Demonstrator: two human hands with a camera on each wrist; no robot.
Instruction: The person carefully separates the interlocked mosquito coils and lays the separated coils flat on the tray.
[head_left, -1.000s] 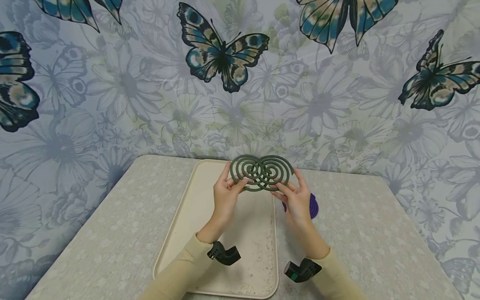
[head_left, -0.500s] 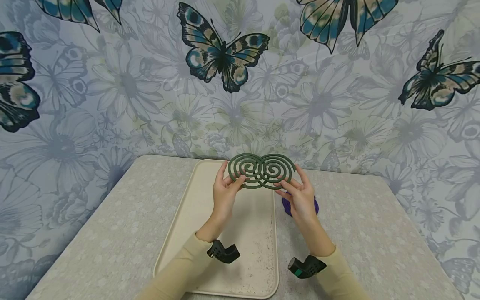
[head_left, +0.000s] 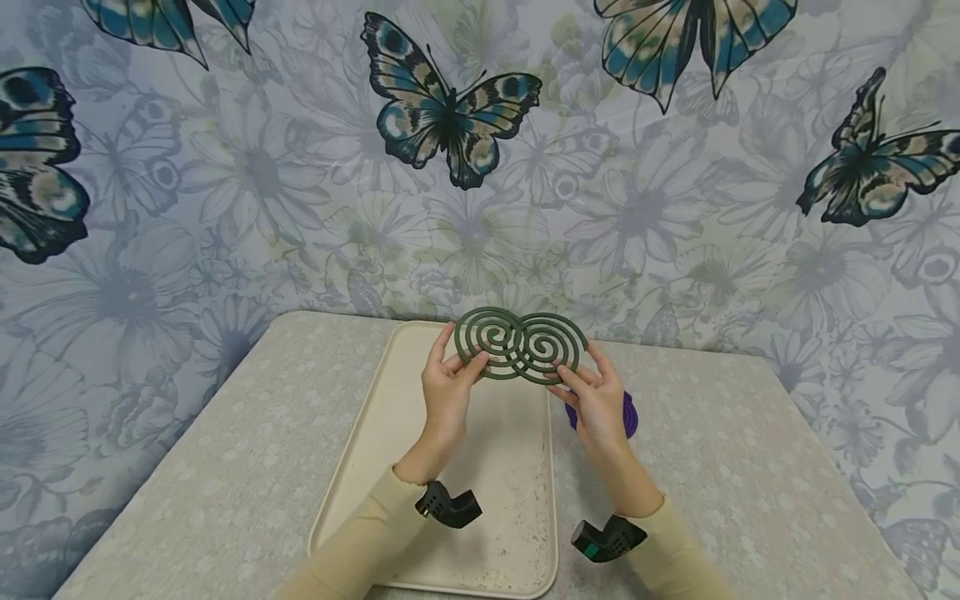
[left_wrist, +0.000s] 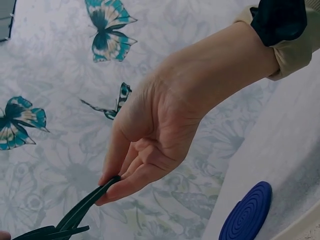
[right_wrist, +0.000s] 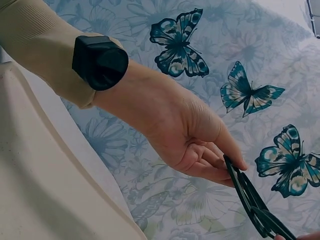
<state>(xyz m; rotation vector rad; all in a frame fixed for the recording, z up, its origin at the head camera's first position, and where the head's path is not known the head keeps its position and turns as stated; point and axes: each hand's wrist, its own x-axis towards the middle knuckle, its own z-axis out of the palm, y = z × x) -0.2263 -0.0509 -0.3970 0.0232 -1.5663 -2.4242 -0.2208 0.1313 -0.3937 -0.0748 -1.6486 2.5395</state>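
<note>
Two green mosquito coils, a left one (head_left: pixel 474 333) and a right one (head_left: pixel 564 340), overlap and interlock along their inner sides, held up above the tray's far end. My left hand (head_left: pixel 447 396) pinches the left coil's outer edge, thumb on the near face and fingers behind. On the other side my right hand (head_left: pixel 600 408) grips the right coil's rim the same way. From the side, in the left wrist view, the green coils (left_wrist: pixel 82 207) splay apart at an angle. A flat purple coil (head_left: pixel 632 415) lies on the table, partly hidden behind my right hand.
A cream tray (head_left: pixel 405 450) with dark specks on its right side lies lengthwise under my arms. It sits on a grey patterned table (head_left: pixel 720 467). Behind the table's far edge rises a butterfly-print backdrop (head_left: pixel 465 225).
The two green coils have spread a little farther apart sideways, their centres overlapping less. My right hand went slightly outward and up, then dropped back lower, tilting the right coil.
</note>
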